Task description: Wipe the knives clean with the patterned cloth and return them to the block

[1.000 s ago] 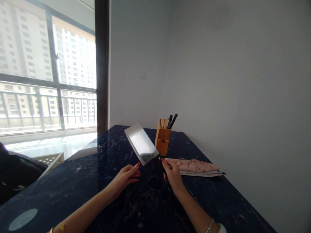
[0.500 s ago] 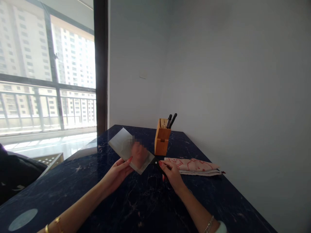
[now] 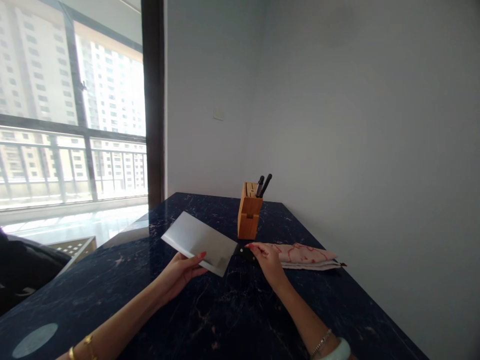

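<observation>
A cleaver with a broad, shiny rectangular blade and a black riveted handle is held above the dark table between both hands. My left hand grips the lower edge of the blade, thumb on the upper face and fingers underneath. My right hand is closed on the black handle, which points right. Just beyond the handle stands a wooden knife block with two black-handled tools in its slots. Behind my right hand lies a folded pink and white cloth with red patterns.
The dark blue marbled table runs back to grey walls. A pale round spot marks its near left. Beyond the left edge are a dark item and a perforated light-coloured seat. Tall windows fill the left side.
The cleaver's blade has tilted flatter, its far left corner lowered, and the reflection on it is gone. My right hand's fingers have shifted slightly on the handle. Both hands keep hold.
</observation>
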Demonstrator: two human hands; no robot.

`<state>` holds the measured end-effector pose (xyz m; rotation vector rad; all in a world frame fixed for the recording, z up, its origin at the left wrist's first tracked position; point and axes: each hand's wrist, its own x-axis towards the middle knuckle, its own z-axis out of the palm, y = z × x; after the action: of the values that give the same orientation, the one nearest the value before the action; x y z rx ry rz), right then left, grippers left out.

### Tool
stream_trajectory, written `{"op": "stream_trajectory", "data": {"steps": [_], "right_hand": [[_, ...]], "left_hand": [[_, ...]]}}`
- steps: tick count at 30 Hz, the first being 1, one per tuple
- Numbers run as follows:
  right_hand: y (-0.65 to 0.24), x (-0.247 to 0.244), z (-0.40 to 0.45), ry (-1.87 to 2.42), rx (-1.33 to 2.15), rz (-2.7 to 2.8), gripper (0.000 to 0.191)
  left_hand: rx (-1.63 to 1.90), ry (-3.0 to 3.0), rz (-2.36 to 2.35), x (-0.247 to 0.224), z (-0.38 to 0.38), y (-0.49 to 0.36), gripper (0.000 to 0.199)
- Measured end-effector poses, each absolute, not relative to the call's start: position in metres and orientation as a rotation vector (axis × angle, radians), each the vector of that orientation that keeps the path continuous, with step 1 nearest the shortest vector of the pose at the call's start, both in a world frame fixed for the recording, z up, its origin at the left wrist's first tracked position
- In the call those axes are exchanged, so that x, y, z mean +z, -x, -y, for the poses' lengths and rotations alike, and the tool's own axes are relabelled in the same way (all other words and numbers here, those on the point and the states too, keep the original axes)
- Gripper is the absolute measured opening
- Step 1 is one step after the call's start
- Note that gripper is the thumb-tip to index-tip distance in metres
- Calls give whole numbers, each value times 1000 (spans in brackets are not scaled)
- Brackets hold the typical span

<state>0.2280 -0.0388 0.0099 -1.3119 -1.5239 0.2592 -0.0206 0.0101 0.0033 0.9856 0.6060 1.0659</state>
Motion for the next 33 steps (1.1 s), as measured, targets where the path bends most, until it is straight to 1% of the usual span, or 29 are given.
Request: {"op": "stream_trajectory", "data": {"steps": [5,7,13,19,23,26,30,33], "right_hand": [[-245,1,34,1617,-221,1624,33],[-249,-5,32,1706,-312,1684,33],[-255,-14,32,1787,-324,1780,18],[-256,-13,32,1806,-337,1806,25],[-257,-11,30,1824,-356,1705,22],[-255,-4,32,1805,-375,1609,16],[-240,7,38,1701,-377,1592,18],[-226,10,42,1575,-327,1667,20]], "left_hand": [[1137,-944,-647,1,-16,21,29],[1161,-948,-668,0,-19,23,29],[1199,-954,-698,-1,-22,25,32],[1316,-920,-701,1,-21,23,30],[1353,-923,-713,1,-22,24,30],[1306,-943,-720,2,-20,23,34],[1195,-997,-688,4,-9,16,42],[1104,-1055,-649,4,2,8,45]]}}
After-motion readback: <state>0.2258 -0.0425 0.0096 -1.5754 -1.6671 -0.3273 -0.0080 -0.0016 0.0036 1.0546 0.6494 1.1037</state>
